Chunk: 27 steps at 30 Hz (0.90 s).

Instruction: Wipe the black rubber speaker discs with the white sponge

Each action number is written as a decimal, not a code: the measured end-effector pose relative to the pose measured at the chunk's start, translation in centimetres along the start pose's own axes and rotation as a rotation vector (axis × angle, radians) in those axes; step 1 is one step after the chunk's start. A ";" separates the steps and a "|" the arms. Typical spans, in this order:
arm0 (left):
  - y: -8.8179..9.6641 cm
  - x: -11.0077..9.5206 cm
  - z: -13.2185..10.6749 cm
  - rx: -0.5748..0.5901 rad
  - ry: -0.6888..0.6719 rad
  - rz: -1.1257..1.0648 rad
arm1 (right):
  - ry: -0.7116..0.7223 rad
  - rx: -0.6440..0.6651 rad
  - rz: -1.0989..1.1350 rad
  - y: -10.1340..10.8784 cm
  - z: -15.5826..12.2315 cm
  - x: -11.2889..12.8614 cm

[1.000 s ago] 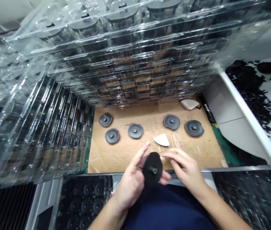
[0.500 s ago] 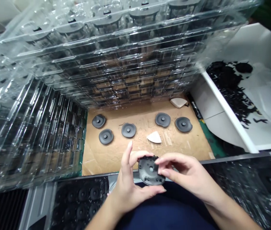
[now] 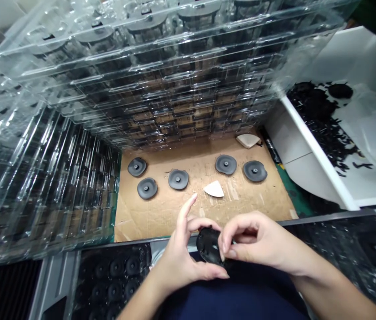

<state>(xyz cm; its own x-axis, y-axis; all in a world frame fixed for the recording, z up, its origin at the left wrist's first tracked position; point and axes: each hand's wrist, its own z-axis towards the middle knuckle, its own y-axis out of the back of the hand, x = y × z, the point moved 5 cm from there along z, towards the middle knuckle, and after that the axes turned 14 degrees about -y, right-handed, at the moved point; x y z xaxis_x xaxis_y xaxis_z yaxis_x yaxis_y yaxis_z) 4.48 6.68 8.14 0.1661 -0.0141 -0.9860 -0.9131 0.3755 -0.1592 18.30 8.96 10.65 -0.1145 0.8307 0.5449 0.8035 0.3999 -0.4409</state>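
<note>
A black round plastic disc (image 3: 207,245) is tilted in front of my body, gripped at its rim between the thumb and fingers of my left hand (image 3: 183,255), with the index finger raised off it. My right hand (image 3: 257,242) pinches at the disc's right edge, thumb and forefinger pressed together. What the pinch holds, if anything, is hidden. Beyond my hands, several dark grey discs, such as this grey disc (image 3: 178,179), lie on a cardboard sheet (image 3: 188,213). A white triangular pad (image 3: 214,189) rests among them.
Stacked clear plastic trays (image 3: 181,89) wall off the back and left. At the right stands a white bin (image 3: 321,164) with loose black parts (image 3: 321,111). Another white pad (image 3: 248,140) and a black pen-like tool (image 3: 270,149) lie near it. A black tray (image 3: 114,280) sits lower left.
The disc has tipped and dropped slightly, so its face now looks darker. My right hand has shifted a little lower along the disc's right edge.
</note>
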 end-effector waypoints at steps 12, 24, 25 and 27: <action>0.2 -1.5 0.9 -0.040 -0.256 0.233 | 0.127 -0.400 -0.230 1.0 -2.1 -0.5; 0.1 -2.7 0.9 -0.039 -0.394 0.543 | 0.174 -0.512 -0.395 0.5 -2.6 0.7; 0.1 -2.7 0.8 -0.048 -0.387 0.534 | 0.179 -0.509 -0.378 0.5 -2.5 0.7; 0.1 -2.6 0.7 -0.066 -0.378 0.515 | 0.180 -0.496 -0.336 0.7 -2.3 0.6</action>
<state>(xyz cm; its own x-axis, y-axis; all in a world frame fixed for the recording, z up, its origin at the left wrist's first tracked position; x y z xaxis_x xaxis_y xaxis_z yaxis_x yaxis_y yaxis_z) 4.22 7.37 10.77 -0.1910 0.4851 -0.8533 -0.9300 0.1887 0.3155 20.10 8.84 12.29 -0.3428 0.5954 0.7267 0.9212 0.3647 0.1357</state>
